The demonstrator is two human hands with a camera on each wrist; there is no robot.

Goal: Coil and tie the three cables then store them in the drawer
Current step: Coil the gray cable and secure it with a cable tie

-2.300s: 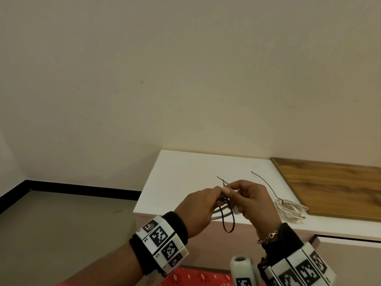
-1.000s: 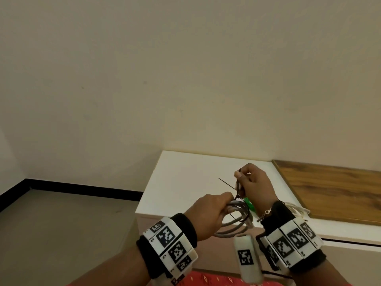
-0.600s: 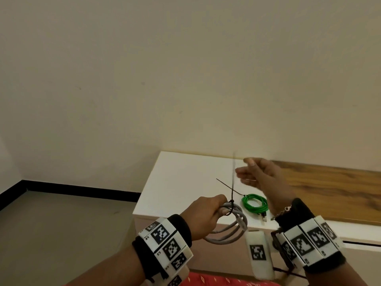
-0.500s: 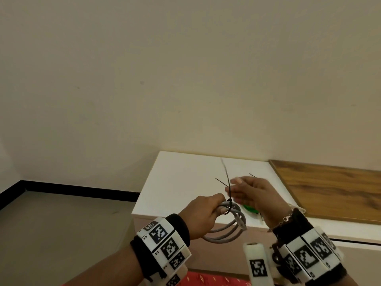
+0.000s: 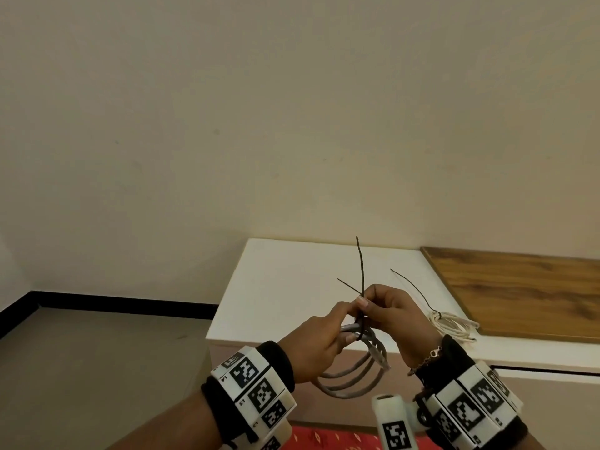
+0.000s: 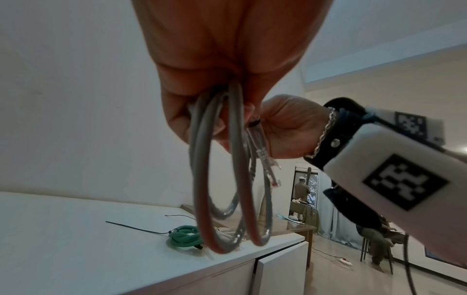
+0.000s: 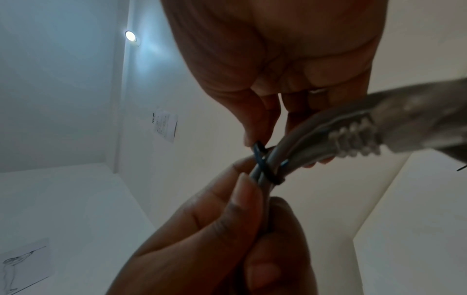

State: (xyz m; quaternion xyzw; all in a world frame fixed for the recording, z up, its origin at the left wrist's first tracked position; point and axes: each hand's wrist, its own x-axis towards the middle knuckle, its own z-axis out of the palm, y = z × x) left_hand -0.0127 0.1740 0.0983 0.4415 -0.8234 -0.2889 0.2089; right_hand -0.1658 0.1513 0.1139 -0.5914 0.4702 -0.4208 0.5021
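My left hand (image 5: 345, 324) grips a coiled grey cable (image 5: 352, 381), held in the air in front of the white cabinet (image 5: 285, 287). A black zip tie (image 7: 265, 169) is looped tight round the coil's strands. My right hand (image 5: 363, 303) pinches the tie just above the loop, and its tail (image 5: 359, 261) sticks straight up. A white coiled cable (image 5: 454, 326) with a tie on it lies on the cabinet top. The green coiled cable (image 6: 185, 237), also tied, lies there too; in the head view my right hand hides it.
A wooden board (image 5: 526, 287) covers the right part of the cabinet top. A drawer front (image 6: 280, 269) sits below the top edge, with a dark gap (image 5: 545, 370) above it. Red patterned cloth (image 5: 324, 436) lies at the bottom. Bare floor stretches to the left.
My right hand pulled the tie's tail upward, let it go, then came back down to pinch it close to the coil. The tie's loop went from slack to tight round the grey cable.
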